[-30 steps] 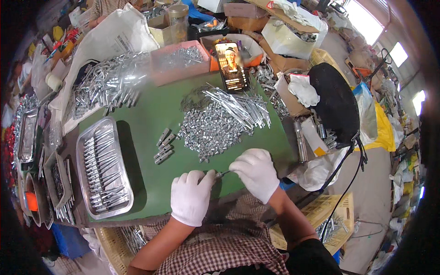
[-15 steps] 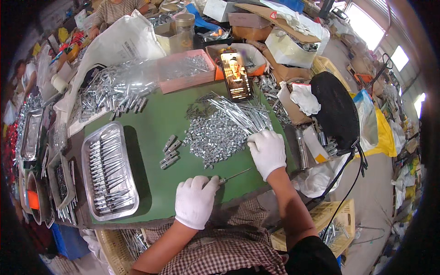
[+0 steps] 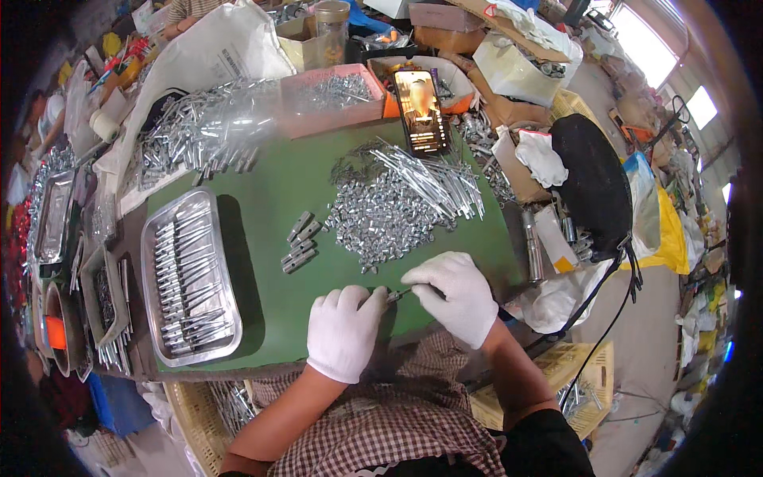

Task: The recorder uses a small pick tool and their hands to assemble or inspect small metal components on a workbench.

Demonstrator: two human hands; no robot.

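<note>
My left hand (image 3: 343, 334), in a white glove, pinches a thin metal rod (image 3: 400, 294) with a thicker collar close to the fingertips. My right hand (image 3: 455, 298), also gloved, closes its thumb and forefinger round the rod's other end, which they cover. Whether a small part sits in those right fingers too is hidden. Just beyond the hands lies a heap of small metal sleeves (image 3: 381, 226), with a bundle of long thin rods (image 3: 433, 181) on its far right side. Several thicker metal cylinders (image 3: 300, 242) lie left of the heap on the green tabletop (image 3: 278, 318).
A metal tray (image 3: 232, 318) at the left holds a row of rod assemblies. Behind are a pile of metal tubes (image 3: 187, 135), a pink box (image 3: 334, 119) of small parts and a lit phone (image 3: 420, 111). A black bag (image 3: 592, 187) stands right; another person (image 3: 187, 12) sits across.
My right hand has left the rod bundle and come down to the rod held by my left hand. My left hand stays nearly in place. The view has shifted slightly.
</note>
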